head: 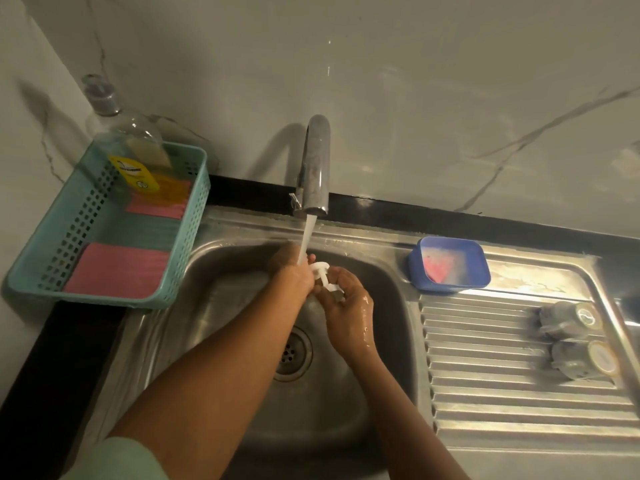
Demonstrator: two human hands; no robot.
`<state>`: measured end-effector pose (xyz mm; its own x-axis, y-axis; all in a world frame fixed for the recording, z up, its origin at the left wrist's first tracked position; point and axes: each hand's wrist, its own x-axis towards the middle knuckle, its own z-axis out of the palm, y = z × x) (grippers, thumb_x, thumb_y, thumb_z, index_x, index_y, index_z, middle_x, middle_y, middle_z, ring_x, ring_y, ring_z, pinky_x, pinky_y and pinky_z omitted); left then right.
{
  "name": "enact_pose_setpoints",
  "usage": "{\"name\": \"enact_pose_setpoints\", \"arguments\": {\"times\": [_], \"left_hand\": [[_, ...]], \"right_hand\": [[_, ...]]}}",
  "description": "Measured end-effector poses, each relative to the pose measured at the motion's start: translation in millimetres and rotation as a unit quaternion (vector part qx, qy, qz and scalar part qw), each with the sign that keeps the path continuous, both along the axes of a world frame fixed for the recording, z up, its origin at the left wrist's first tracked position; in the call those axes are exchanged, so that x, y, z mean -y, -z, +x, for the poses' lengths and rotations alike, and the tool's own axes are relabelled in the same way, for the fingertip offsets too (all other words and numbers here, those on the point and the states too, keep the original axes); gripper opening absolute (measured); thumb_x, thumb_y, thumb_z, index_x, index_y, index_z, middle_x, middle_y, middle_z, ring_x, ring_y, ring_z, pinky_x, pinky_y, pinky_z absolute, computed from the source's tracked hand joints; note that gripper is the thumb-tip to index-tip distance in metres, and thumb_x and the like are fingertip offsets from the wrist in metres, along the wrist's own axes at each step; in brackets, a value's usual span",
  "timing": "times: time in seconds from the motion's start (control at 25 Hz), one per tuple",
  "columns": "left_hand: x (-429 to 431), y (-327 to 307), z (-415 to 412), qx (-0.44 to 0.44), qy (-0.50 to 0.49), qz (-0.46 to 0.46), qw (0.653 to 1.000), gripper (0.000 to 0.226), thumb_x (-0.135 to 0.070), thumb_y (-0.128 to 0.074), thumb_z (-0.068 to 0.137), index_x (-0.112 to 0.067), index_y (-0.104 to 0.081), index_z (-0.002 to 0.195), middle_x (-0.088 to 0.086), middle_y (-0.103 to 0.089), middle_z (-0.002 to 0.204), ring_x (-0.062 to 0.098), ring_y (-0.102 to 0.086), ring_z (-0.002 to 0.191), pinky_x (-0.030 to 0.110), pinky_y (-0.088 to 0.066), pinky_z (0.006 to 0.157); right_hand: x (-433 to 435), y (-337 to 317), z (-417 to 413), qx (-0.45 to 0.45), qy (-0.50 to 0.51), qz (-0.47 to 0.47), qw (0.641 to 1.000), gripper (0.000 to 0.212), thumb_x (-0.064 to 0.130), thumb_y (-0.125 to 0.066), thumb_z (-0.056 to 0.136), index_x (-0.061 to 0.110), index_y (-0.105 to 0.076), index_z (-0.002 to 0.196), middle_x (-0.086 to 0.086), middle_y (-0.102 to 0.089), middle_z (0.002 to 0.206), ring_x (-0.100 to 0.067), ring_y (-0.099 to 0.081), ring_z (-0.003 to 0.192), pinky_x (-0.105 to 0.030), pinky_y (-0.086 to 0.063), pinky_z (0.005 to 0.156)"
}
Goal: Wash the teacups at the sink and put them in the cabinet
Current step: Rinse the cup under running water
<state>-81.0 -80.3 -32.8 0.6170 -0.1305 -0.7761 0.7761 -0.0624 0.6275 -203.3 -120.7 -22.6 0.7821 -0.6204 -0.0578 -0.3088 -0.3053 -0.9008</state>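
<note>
Under the tap (313,168), left fingers (298,271) and right fingers (341,279) grip a white item (322,273).

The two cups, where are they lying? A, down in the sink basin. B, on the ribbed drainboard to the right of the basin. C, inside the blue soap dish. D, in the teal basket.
B: the cups lie on the ribbed drainboard, right of the sink basin, well apart from the teal basket and in front of the blue soap dish, not in it.
</note>
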Motion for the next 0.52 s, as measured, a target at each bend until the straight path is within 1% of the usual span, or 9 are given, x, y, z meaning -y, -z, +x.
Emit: {"name": "enact_pose_setpoints", "arguments": {"times": [0.04,0.12,0.2,0.24,0.28,0.36,0.4,0.48,0.52], "left_hand": [[-2.1,-2.5,1.3,-0.006,-0.018,-0.004,1.000,0.034,-0.021,-0.044,0.108,-0.001,-0.061,0.129,0.004,-0.061,0.087,0.011,-0.063,0.079,0.020,-0.056,0.068],[-10.2,-1.1,2.8,-0.055,-0.053,-0.015,0.997,0.032,-0.028,-0.048,0.105,-0.004,-0.066,0.116,0.010,-0.065,0.090,0.023,-0.066,0.083,0.032,-0.058,0.082],[-26.3,0.1,-0.7,-0.107,-0.041,-0.058,0.992,0.039,-0.041,-0.051,0.099,-0.007,-0.069,0.102,0.012,-0.068,0.089,0.026,-0.064,0.085,0.038,-0.053,0.090],[-36.8,4.2,-3.2,-0.117,-0.034,-0.086,0.989,0.044,-0.047,-0.054,0.095,-0.008,-0.071,0.100,0.013,-0.069,0.091,0.027,-0.064,0.088,0.040,-0.051,0.095],[-47.5,11.8,-5.6,-0.110,-0.024,-0.112,0.987,0.046,-0.051,-0.058,0.091,-0.009,-0.074,0.100,0.013,-0.070,0.093,0.027,-0.065,0.090,0.041,-0.052,0.095],[-60.6,19.6,-13.0,-0.058,-0.005,-0.143,0.988,0.038,-0.045,-0.064,0.091,-0.012,-0.076,0.102,0.012,-0.071,0.089,0.023,-0.067,0.083,0.035,-0.056,0.076],[-64.0,22.1,-15.9,-0.027,-0.010,-0.155,0.988,0.031,-0.039,-0.064,0.094,-0.011,-0.076,0.104,0.012,-0.071,0.089,0.022,-0.067,0.080,0.033,-0.054,0.070],[-64.6,20.8,-20.0,0.019,-0.031,-0.189,0.981,0.023,-0.025,-0.063,0.097,-0.009,-0.074,0.109,0.015,-0.071,0.093,0.022,-0.066,0.080,0.033,-0.051,0.069],[-64.8,20.8,-20.5,0.036,-0.033,-0.196,0.979,0.023,-0.022,-0.061,0.098,-0.007,-0.072,0.112,0.016,-0.071,0.095,0.023,-0.067,0.081,0.033,-0.051,0.070]], "right_hand": [[-0.2,-1.2,3.4,-0.009,-0.009,0.001,1.000,0.016,0.021,-0.073,0.091,0.020,-0.073,0.107,0.007,-0.068,0.115,-0.006,-0.064,0.100,-0.017,-0.053,0.081],[-3.8,-3.8,13.8,-0.037,-0.030,0.037,0.998,0.014,0.022,-0.068,0.095,0.022,-0.071,0.108,0.005,-0.071,0.106,-0.007,-0.067,0.092,-0.020,-0.056,0.077],[-11.6,-8.4,25.3,-0.044,-0.030,0.091,0.994,0.013,0.023,-0.065,0.096,0.019,-0.071,0.108,0.003,-0.074,0.098,-0.007,-0.070,0.087,-0.023,-0.059,0.075],[-15.4,-11.1,29.9,-0.043,-0.022,0.111,0.993,0.014,0.023,-0.065,0.097,0.018,-0.071,0.108,0.003,-0.075,0.096,-0.006,-0.071,0.087,-0.022,-0.059,0.075],[-19.6,-12.5,33.4,-0.040,-0.019,0.127,0.991,0.014,0.023,-0.064,0.097,0.016,-0.071,0.107,0.002,-0.075,0.093,-0.004,-0.071,0.084,-0.020,-0.058,0.072],[-23.7,-13.9,32.4,-0.027,-0.032,0.156,0.987,0.013,0.021,-0.063,0.098,0.012,-0.071,0.104,0.000,-0.075,0.086,-0.002,-0.070,0.076,-0.014,-0.053,0.064],[-25.7,-15.3,32.1,-0.028,-0.044,0.163,0.985,0.014,0.021,-0.062,0.099,0.011,-0.071,0.102,-0.001,-0.074,0.085,-0.003,-0.069,0.074,-0.013,-0.052,0.062],[-24.4,-14.4,34.1,-0.047,-0.059,0.143,0.987,0.017,0.026,-0.059,0.101,0.014,-0.069,0.097,-0.002,-0.073,0.088,-0.006,-0.069,0.078,-0.014,-0.051,0.065],[-22.3,-12.0,36.6,-0.065,-0.062,0.130,0.987,0.020,0.029,-0.056,0.102,0.013,-0.068,0.098,-0.002,-0.071,0.091,-0.008,-0.068,0.081,-0.014,-0.050,0.066]]}}
